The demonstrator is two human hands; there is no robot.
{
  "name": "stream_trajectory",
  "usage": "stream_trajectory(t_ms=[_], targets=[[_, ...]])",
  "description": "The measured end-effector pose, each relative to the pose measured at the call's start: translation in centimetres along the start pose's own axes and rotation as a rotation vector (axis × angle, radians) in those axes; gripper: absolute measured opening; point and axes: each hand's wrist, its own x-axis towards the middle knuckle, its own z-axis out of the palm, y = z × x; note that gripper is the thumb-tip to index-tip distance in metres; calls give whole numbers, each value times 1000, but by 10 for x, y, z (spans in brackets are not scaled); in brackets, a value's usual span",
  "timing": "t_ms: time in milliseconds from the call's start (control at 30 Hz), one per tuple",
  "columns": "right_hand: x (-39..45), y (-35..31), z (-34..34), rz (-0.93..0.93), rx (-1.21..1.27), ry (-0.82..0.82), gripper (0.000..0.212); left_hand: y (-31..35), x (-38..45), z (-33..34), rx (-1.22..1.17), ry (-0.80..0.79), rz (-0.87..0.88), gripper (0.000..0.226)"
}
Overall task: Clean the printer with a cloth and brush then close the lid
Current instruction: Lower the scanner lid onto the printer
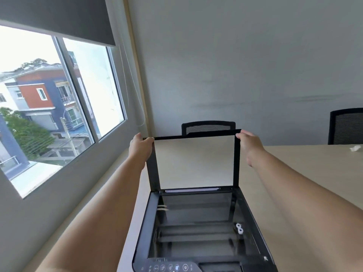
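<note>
A black printer (253, 228) sits on a light wooden table, its scanner glass (196, 222) exposed. Its lid (196, 163) stands nearly upright, white pad facing me, hinged at the far edge. My left hand (140, 147) grips the lid's top left corner. My right hand (250, 144) grips the top right corner, thumb on the inner face. No cloth or brush is in either hand.
The table (304, 173) runs to the right, with a small white crumpled thing (355, 148) at its far right. Two black mesh chairs (208, 127) (346, 125) stand behind it. A window (49, 107) fills the left wall.
</note>
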Motion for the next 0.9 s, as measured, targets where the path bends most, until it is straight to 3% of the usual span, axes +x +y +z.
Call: stream_trajectory(t_ms=[267,400,433,533,633,700,900], targets=[[20,-5,11,-5,-16,-6,54,-7,18,18,-4,-20,-80,66],[22,3,10,-39,-1,26,24,-15,11,17,-40,26,-71,67],[21,6,7,-55,23,65,13,-18,9,15,-51,50,-70,64],[13,18,-10,-77,121,185,15,-28,-8,8,-102,182,-48,46],[-2,27,-28,-44,178,179,18,-42,-32,0,-161,331,-22,19],[-13,29,-38,-25,198,158,23,-51,-49,-3,-219,394,-11,14],[-53,41,-65,60,150,74,21,-76,-82,-18,-503,311,-37,5]])
